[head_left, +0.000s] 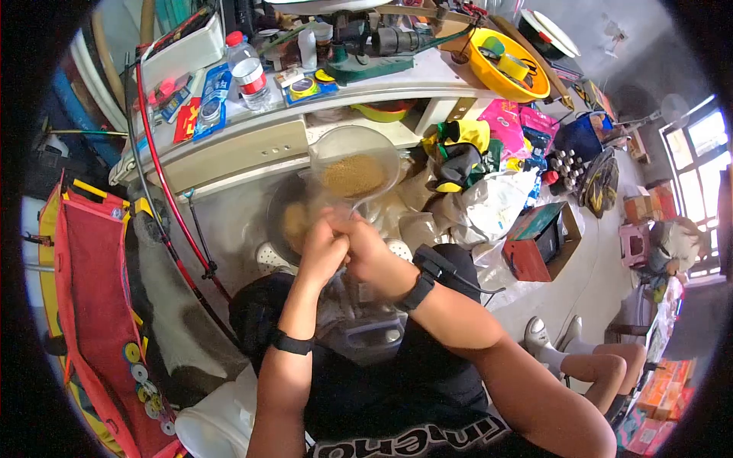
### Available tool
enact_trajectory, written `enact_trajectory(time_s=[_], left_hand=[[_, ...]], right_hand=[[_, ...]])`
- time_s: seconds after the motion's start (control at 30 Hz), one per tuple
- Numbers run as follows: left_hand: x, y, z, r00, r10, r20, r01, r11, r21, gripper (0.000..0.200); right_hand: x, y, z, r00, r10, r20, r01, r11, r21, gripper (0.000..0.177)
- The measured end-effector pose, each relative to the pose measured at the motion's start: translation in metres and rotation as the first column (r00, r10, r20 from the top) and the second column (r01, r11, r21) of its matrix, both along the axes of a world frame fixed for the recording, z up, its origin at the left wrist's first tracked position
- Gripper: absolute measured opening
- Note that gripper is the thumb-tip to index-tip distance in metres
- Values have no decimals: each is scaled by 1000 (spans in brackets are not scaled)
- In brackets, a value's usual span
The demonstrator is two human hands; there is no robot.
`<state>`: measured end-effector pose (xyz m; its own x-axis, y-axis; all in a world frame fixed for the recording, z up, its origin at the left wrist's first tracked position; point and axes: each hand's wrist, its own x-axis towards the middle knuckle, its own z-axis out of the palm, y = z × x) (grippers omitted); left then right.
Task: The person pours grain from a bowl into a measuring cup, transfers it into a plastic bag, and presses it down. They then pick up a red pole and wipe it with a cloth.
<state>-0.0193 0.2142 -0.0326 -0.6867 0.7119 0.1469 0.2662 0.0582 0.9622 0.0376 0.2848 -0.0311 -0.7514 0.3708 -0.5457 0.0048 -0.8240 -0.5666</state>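
Note:
A translucent round scoop (pixel 388 145) holds a layer of tan granules (pixel 353 175), level with the low shelf in front of me. My right hand (pixel 374 256) is closed around its handle end, which is mostly hidden and slightly blurred. My left hand (pixel 324 256) is closed too, pressed against the right one at the same handle. Beneath the scoop, on the floor between my feet, sits a dark basin (pixel 276 204) with more tan material (pixel 295 221) in it, partly covered by the scoop and my hands.
Ahead stands a cluttered white table (pixel 290 114) with a water bottle (pixel 248 72) and a yellow basin (pixel 510 67). Bags (pixel 489 202) and an open red box (pixel 544 243) lie to the right. Fishing rods (pixel 172 183) and a red bag (pixel 95 305) are left. Other people sit at right.

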Motion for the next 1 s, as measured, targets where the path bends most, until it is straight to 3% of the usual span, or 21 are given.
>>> enact_trajectory(time_s=[0.07, 0.13, 0.2, 0.23, 0.27, 0.33, 0.47, 0.5, 0.53, 0.67, 0.73, 0.8, 0.87, 0.9, 0.93, 1.0], left_hand=[[-3, 0, 3, 882, -134, 452, 170, 985, -39, 23], [-5, -2, -9, 872, -162, 461, 191, 981, -17, 25], [-4, -3, -15, 989, -95, 111, 102, 993, -66, 12], [-4, -4, -21, 990, -59, 131, 83, 978, -189, 15], [-4, -4, -22, 991, -50, 121, 71, 981, -178, 15], [-2, -1, -7, 897, -125, 424, 143, 990, -11, 27], [-2, 1, 0, 889, -217, 403, 198, 976, 89, 28], [-2, -1, 11, 858, -219, 464, 225, 973, 43, 28], [-4, 2, 4, 931, -274, 241, 244, 958, 149, 32], [-2, -15, 39, 827, -378, 416, 312, 924, 219, 48], [-6, -25, 49, 661, -385, 644, 381, 912, 155, 51], [-4, -25, 35, 715, -369, 594, 334, 926, 173, 46], [-5, -25, 23, 917, -316, 244, 332, 943, -27, 37], [-5, -26, 19, 955, -292, 45, 295, 948, -122, 33], [-4, -26, 18, 956, -288, 51, 292, 950, -113, 33], [-3, -27, 16, 943, -295, -153, 235, 917, -321, 32]], right_hand=[[2, 1, 0, 1000, 3, 1, -3, 1000, -5, 17], [2, 2, -3, 999, 43, -4, -43, 999, 10, 18], [1, -2, -3, 1000, 2, 3, -2, 1000, -16, 23], [3, -2, -3, 1000, 1, 5, -1, 1000, -13, 21], [3, -1, -3, 1000, 1, 5, -1, 1000, -6, 18], [3, 2, -9, 1000, 16, 5, -16, 1000, -20, 19], [6, 10, -4, 998, 51, -28, -49, 996, 78, 20], [7, 13, 4, 998, 49, -37, -44, 992, 117, 21], [8, 16, 13, 998, 45, -46, -37, 987, 155, 21], [28, 39, 62, 980, 76, -182, -34, 974, 224, 20], [40, 54, 79, 989, 110, -101, -76, 955, 287, 19], [48, 68, 93, 982, 149, -119, -99, 932, 348, 20], [57, 91, 104, 936, 254, -243, -158, 922, 353, 22], [60, 98, 120, 925, 262, -274, -173, 935, 308, 24], [61, 112, 127, 910, 272, -313, -186, 943, 277, 24], [63, 127, 162, 919, 256, -301, -174, 946, 274, 25]])
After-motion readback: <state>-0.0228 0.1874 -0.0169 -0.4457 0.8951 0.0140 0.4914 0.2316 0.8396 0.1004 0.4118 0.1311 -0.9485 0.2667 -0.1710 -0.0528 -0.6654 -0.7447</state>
